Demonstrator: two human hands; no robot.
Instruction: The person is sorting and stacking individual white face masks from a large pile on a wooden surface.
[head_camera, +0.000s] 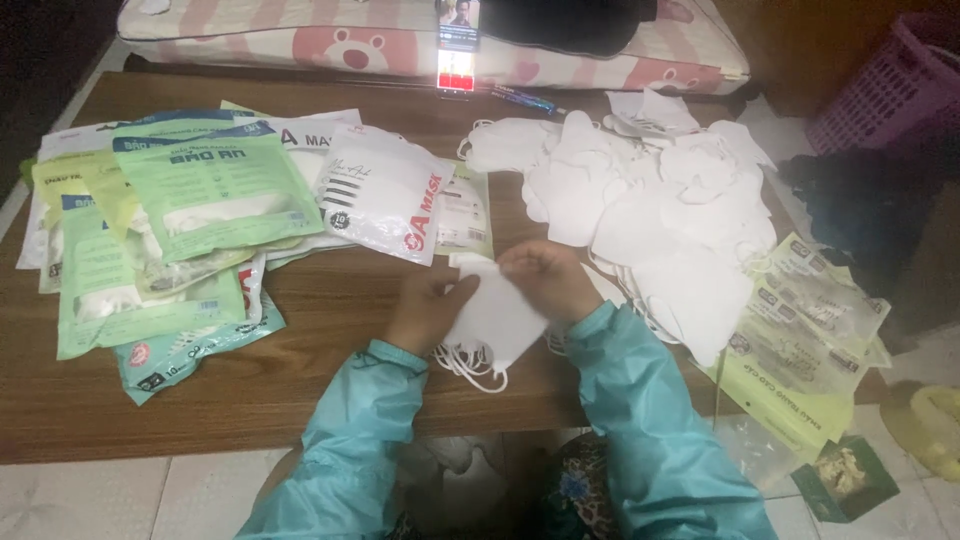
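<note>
Low wooden table (330, 330), brown, grain visible. Left side: overlapping sealed mask packets (205, 190), mostly green and white, one white pouch (385, 195) toward centre. Right side: loose heap of white face masks (650, 210), spilling toward the right edge. Right front corner: flat empty clear-and-yellow bags (800, 340) hanging over the edge. Blue pen (522, 99) at the far edge

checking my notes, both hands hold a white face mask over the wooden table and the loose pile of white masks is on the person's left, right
Not quite. The head view shows the loose pile of white masks on the person's right; the sealed packets lie on the left. The rest stands: the left hand and right hand hold a white face mask over the wooden table.
</note>
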